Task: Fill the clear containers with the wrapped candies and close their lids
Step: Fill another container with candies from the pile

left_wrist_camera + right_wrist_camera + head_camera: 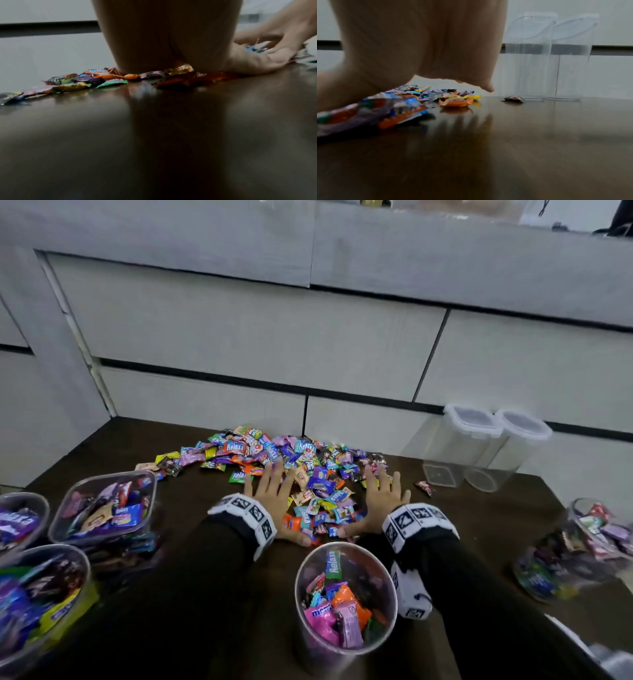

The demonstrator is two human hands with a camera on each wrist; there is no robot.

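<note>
head view: your pile of wrapped candies (pixel 294 474) stretches left to right along the far edge of the dark table (pixel 191 508), with a tongue of it running back toward you between your hands. the wrappers are small, crinkled and mixed in colour: purple, blue, orange, green, pink. just in front of you stands a round clear container (pixel 346 597), upright, its mouth facing up with no lid on it, partly filled with candies. two tall empty containers (pixel 479 446) stand upright side by side at the far right, lids on top. more open candy-filled tubs (pixel 102 508) sit to your left, and another (pixel 589 542) to your right.

your left hand (pixel 274 501) lies palm down with fingers straight and spread, on the left flank of the pile. your right hand (pixel 380 505) mirrors it on the right flank, fingers spread and reaching into the wrappers. your thumbs point inward toward each other at the near end of the pile. neither hand grips anything.
</note>
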